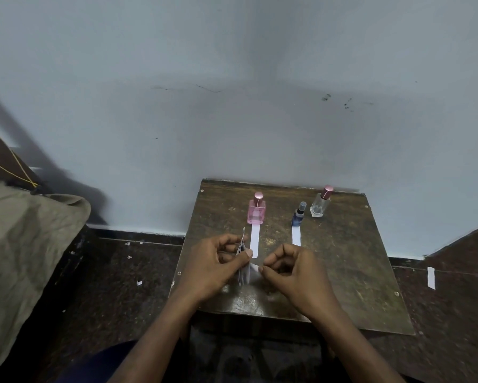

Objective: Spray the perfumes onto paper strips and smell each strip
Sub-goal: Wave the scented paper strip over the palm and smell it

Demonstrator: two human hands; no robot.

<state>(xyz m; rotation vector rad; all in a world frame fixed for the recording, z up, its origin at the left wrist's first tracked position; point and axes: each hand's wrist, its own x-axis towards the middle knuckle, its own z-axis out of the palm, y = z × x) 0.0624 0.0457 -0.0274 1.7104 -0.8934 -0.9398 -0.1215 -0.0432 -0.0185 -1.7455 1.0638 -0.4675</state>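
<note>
Both forearms reach up from the bottom edge to the bench [343, 272], where the two hands meet over its near half. My left hand [213, 265] grasps a small bundle of paper strips [242, 261], thumb pinched across the stack with the fingers curled behind it. My right hand [291, 268] pinches the free end of a single strip [254, 268] between thumb and forefinger, apparently drawing it out of the bundle.

Just beyond the left hand's fingertips a white strip [254, 241] lies flat, with the pink bottle [256, 210] standing at its far end. Beyond the right hand a second strip [296, 235] lies before the small blue bottle [299, 215]. Further off to the right the clear bottle [321, 203] with a pink cap has no strip in front of it.

My judgement is that the task is still in its laying-out stage: two of three strips are placed, the third is being separated, and every bottle appears to keep its cap on. All the spraying and smelling look to remain ahead.

A faint mark shows on the pink bottle's front, too small to read; nothing legible on the other bottles or the strips.
</note>
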